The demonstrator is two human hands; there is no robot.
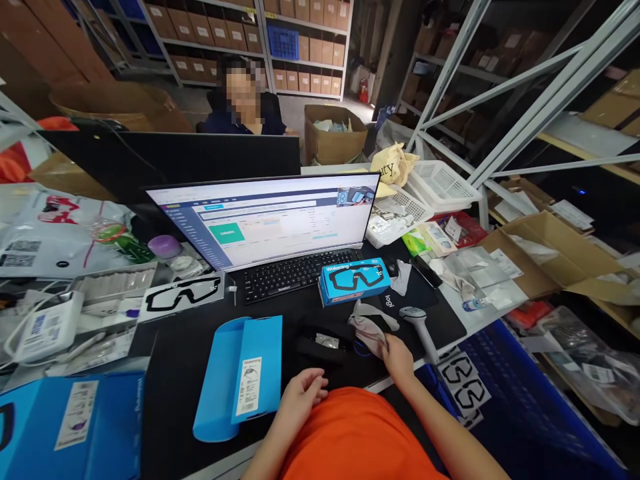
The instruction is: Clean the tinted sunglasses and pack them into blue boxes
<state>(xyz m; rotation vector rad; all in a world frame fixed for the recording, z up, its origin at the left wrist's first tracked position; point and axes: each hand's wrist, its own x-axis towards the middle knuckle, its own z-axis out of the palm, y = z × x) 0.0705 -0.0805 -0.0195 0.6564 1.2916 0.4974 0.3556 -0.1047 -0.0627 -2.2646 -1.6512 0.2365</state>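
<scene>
The right hand (pixel 399 358) is holding a grey cloth (pixel 369 328) by its near edge, pinching it between the fingers. The left hand (pixel 303 393) is resting loosely at the near side, with its fingers a little bent and nothing showing in it. The cloth is lying at the near middle of the table (pixel 173 380), just right of a black case (pixel 310 348). A small shiny packet (pixel 327 341) is sitting on the case.

To the left, an open blue box (pixel 260 373) is lying flat. On the far side of the cloth, a shut blue box (pixel 355 283) is showing a picture of glasses. A keyboard (pixel 295 275) is sitting behind that, and a bright screen (pixel 280 223) is standing farther back. To the right of the cloth, a white scanner (pixel 421 328) is lying near the table's edge. A white card (pixel 183 297) with a glasses picture is lying farther left. Another person (pixel 270 123) is sitting at the far side, behind the screens.
</scene>
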